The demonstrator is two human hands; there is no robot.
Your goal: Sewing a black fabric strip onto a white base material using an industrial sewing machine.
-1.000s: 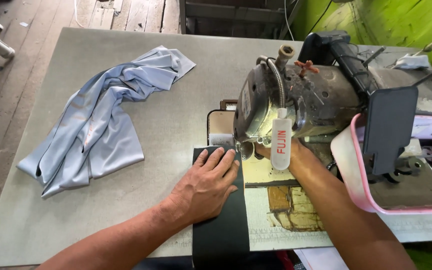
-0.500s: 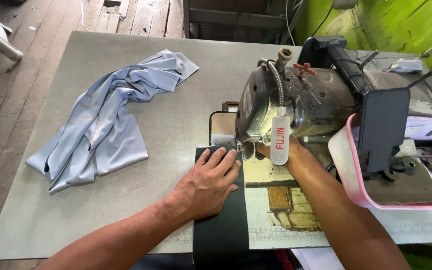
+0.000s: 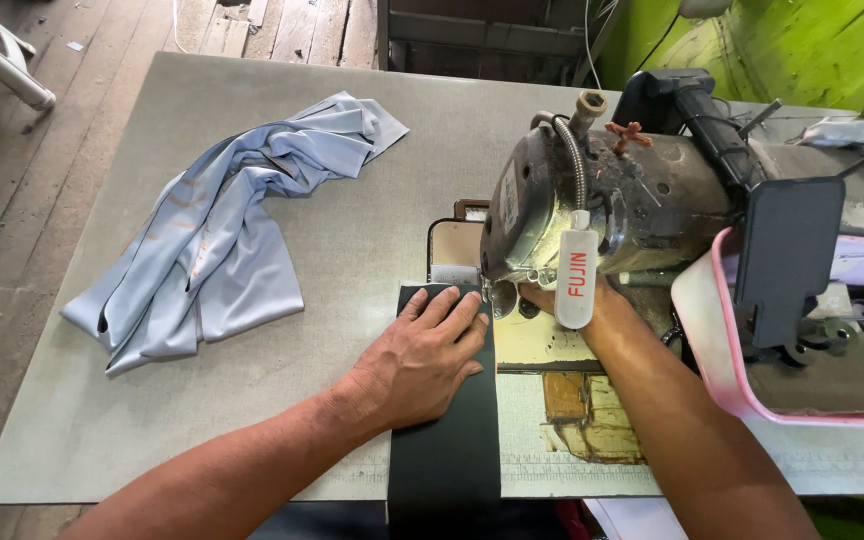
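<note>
Worktop: one, grey, flat, standing on a wooden plank floor.

Sewing machine: one, worn grey metal, at the right of the worktop. One white tag-shaped part hangs at the front of its head.

Dark fabric strip: one, dark green to black, lying flat on the worktop. It runs from the near edge up to the machine's needle area, its far end just beside the machine head.

Left hand: one, released and spread flat, palm down on the dark fabric strip, fingertips near the strip's far end. It presses rather than grasps.

Right hand: one, tucked under the machine head just right of the strip. The white hanging part and the machine hide most of it; whether it is clenched or released cannot be told.

Light blue cloth: one, crumpled and loosely folded, on the left part of the worktop, well apart from both hands.

Pink tray: one, at the right edge, holding small metal parts, their count unclear. One dark flat panel stands upright at it.
</note>
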